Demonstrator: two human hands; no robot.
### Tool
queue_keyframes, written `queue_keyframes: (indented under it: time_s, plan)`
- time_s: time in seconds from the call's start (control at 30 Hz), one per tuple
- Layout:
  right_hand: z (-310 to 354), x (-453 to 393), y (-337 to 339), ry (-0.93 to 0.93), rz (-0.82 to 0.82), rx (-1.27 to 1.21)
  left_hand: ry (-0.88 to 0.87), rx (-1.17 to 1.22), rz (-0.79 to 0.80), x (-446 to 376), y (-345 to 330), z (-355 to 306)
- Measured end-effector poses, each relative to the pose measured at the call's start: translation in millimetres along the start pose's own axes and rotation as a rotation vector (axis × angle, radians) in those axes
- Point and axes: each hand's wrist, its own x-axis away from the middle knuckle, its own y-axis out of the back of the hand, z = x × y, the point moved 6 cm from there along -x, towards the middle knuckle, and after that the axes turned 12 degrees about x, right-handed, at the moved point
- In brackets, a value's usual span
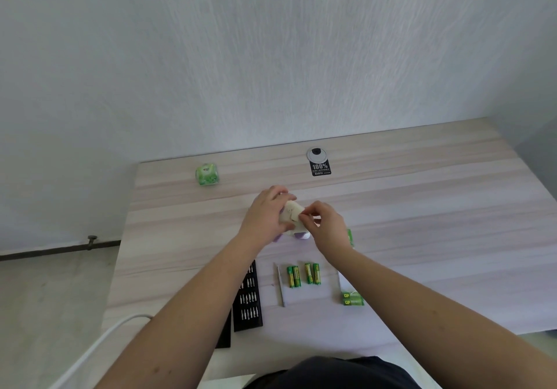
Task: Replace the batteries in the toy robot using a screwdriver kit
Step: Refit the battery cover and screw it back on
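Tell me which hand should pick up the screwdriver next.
Probably the right hand. It only pinches at the toy robot, while the left hand grips its body. The screwdriver lies between the bit tray and the batteries.

Pale wood-grain laminate desk [422, 207] pushed up against white textured wall [271, 56]. Round grey cable grommet [317, 155] near desk's back edge, black sticker [320, 168] just in front of it. Greyish floor [45, 298] at left, dark pipe [60, 248] running along wall base. Soft, even light.
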Motion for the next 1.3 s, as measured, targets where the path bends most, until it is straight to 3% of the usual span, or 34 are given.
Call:
queue_keyframes:
  time_s: [0.1,0.23,0.37,0.87,1.3]
  plan:
    - [-2.4,-2.1,-1.7,-0.063,0.052,-0.064,0.101,0.108,-0.115,10.0,5.2,7.8]
    - [-3.7,-3.9,-4.4,-0.129,0.103,-0.165,0.14,0.223,-0.112,15.5,1.8,10.9]
    - [-0.5,-5.1,-5.2,-0.175,0.111,-0.232,0.106,0.133,-0.141,14.8,2.0,12.5]
    - [3.8,8.7,-7.9,-0.218,-0.028,-0.226,0.086,0.194,-0.147,13.6,5.2,11.0]
    - [9.9,5.9,0.8,-0.188,0.043,-0.166,0.124,0.297,-0.163,11.1,-1.3,19.2]
